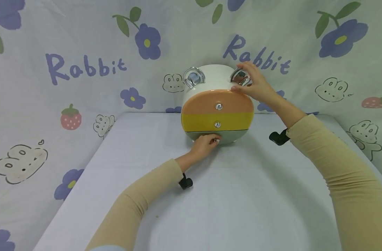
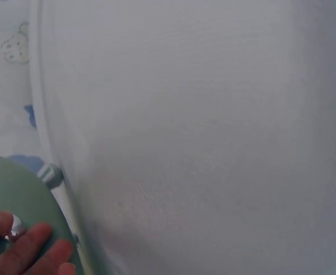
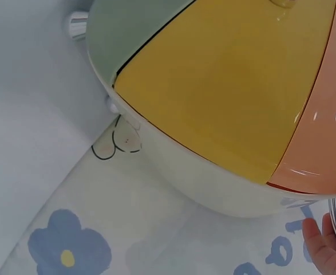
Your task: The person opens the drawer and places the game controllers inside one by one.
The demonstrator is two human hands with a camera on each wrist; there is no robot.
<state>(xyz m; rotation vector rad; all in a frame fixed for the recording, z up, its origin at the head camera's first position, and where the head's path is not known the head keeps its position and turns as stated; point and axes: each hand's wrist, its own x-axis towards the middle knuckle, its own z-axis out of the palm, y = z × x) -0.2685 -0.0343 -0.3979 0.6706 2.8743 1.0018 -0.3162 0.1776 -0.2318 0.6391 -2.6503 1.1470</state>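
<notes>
A small rounded cabinet (image 1: 216,76) with a white body stands at the back of the table. Its front has an orange drawer (image 1: 200,103), a yellow drawer (image 1: 200,122) and, at the bottom, a green drawer (image 1: 233,136). My left hand (image 1: 201,148) pinches the silver knob (image 2: 17,227) of the green drawer. At the cabinet's upper right, my right hand (image 1: 256,83) grips a shiny silver ear (image 1: 241,77), fingers over its top and thumb by the front edge. The matching left ear (image 1: 194,77) is untouched.
A white cloth covers the table (image 1: 222,198). Right behind the cabinet hangs a curtain (image 1: 93,31) printed with flowers and rabbits. Each wrist carries a black camera mount, one by the left sleeve (image 1: 156,181), one by the right sleeve (image 1: 329,160).
</notes>
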